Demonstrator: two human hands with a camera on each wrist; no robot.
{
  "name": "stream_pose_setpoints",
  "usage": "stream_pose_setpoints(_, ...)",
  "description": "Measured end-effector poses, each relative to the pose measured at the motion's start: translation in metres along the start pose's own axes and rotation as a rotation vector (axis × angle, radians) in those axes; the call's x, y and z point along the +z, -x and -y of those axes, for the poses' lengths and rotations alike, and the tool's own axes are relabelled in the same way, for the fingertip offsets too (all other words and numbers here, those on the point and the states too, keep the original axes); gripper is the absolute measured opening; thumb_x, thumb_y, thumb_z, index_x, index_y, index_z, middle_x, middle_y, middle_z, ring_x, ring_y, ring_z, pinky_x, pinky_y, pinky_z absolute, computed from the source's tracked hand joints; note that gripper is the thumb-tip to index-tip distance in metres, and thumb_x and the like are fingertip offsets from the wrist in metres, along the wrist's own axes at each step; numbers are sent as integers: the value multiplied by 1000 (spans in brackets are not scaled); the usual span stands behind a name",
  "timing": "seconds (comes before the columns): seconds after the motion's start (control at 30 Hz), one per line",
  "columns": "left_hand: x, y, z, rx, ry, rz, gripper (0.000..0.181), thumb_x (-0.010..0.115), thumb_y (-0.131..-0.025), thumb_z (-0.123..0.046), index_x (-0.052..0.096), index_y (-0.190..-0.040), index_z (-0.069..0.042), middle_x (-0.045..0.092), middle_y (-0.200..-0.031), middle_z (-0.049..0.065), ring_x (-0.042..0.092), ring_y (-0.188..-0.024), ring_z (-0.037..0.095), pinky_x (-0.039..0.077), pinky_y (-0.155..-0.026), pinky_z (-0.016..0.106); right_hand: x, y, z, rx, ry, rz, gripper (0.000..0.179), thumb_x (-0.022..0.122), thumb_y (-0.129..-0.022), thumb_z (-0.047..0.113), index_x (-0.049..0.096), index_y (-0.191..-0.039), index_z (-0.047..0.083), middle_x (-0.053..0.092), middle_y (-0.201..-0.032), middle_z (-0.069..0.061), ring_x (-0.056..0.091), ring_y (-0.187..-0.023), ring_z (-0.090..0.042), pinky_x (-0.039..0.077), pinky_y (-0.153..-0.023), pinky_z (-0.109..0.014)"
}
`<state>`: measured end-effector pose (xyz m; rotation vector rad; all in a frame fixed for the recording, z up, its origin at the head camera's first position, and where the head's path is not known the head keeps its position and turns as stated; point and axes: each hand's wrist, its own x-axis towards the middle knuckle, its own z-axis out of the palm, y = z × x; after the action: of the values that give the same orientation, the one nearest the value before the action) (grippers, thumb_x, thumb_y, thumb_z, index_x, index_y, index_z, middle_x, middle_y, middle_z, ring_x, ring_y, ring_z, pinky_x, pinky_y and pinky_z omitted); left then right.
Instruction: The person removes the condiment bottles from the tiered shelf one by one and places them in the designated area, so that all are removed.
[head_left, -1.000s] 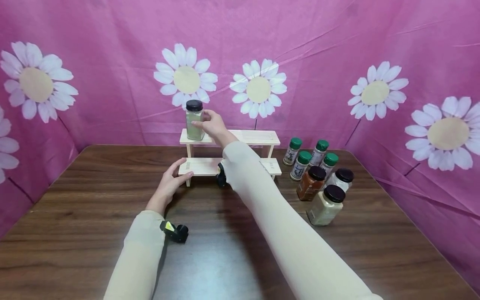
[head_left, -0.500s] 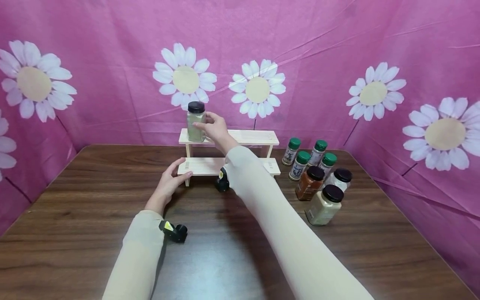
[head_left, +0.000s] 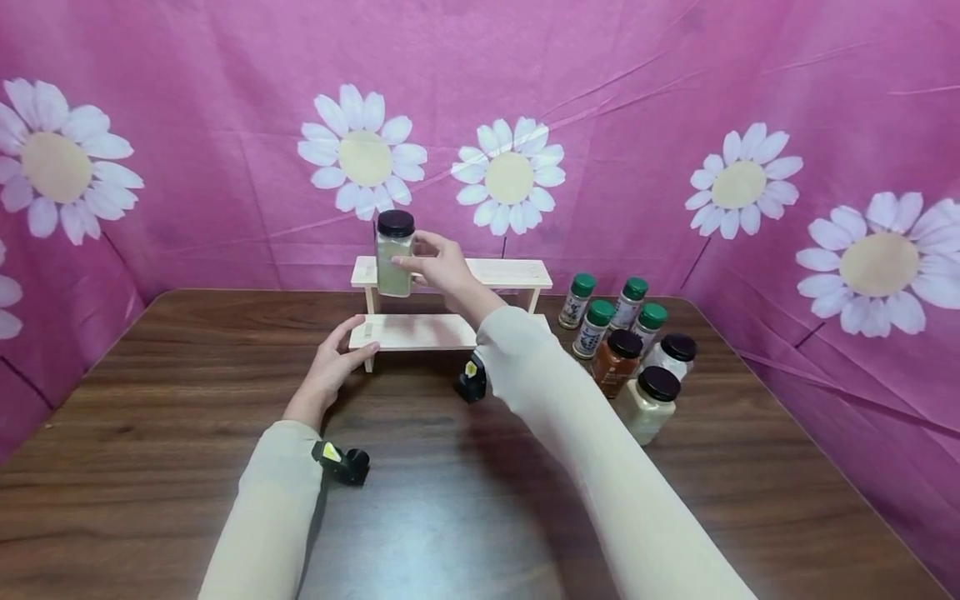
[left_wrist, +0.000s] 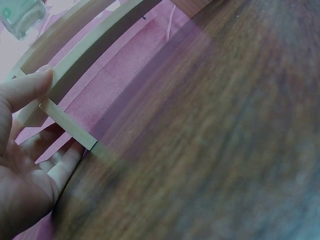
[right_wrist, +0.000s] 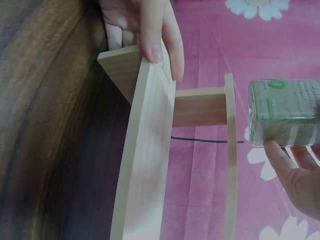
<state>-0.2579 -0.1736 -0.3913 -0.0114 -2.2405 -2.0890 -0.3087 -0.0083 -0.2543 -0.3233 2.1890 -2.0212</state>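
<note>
My right hand (head_left: 446, 271) pinches a clear jar (head_left: 393, 265) of pale green powder with a black lid, thumb on one side and fingers on the other. The jar hangs upright in front of the left end of the two-tier wooden rack's upper board (head_left: 510, 272). A gap shows between the jar (right_wrist: 282, 112) and that board in the right wrist view. My left hand (head_left: 328, 371) grips the left end of the rack's lower board (head_left: 420, 332). In the left wrist view, the thumb lies on the board's edge and the other fingers reach behind the leg (left_wrist: 70, 124).
Right of the rack stand several green-capped shakers (head_left: 592, 329). Near them are a red-brown spice jar (head_left: 613, 367), a white-filled jar (head_left: 670, 360) and a pale beige jar (head_left: 647, 410), all black-lidded. A pink flowered cloth (head_left: 247, 167) hangs behind the wooden table (head_left: 150, 417).
My right hand has brought the jar from over the upper board's left end toward me and slightly down and right. The left hand has kept its grip on the rack.
</note>
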Motion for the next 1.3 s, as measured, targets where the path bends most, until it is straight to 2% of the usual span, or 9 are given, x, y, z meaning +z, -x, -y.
stream_pose_setpoints(0.27,0,2,-1,4,15,9,61,61,-80,-9,31,-133,-7,39,-125,17,41,-95,14,33,-81,23,-7,24,5,-10,-27,109,48,65,-76,4,49,-121,9,53,-106,-8,53,-93,-18,43,-78,-32)
stream_pose_setpoints(0.6,-2,0,-1,-8,1,11,62,63,-80,-15,32,-133,-7,37,-125,17,36,-102,18,29,-85,27,-26,57,12,-23,-30,185,48,62,-77,-1,47,-122,6,53,-105,-12,51,-97,-22,44,-76,-31)
stream_pose_setpoints(0.87,0,0,0,-2,5,10,62,62,-80,-13,31,-133,-7,37,-126,17,36,-103,17,28,-87,28,-57,80,19,-30,-57,219,49,57,-79,-5,43,-125,1,51,-108,-16,50,-98,-24,43,-79,-34)
stream_pose_setpoints(1.13,0,1,-2,-2,-1,18,63,63,-80,-16,30,-133,-7,36,-127,18,35,-105,19,26,-90,31,-98,102,25,-26,-58,195,52,54,-80,-6,37,-129,1,47,-115,-17,48,-102,-26,40,-83,-38)
stream_pose_setpoints(1.3,-2,1,-1,-2,1,26,63,62,-80,-16,29,-134,-7,36,-127,18,37,-103,17,27,-88,29,-121,111,24,-38,-57,173,53,52,-81,-7,34,-130,1,45,-118,-16,49,-100,-23,39,-85,-39)
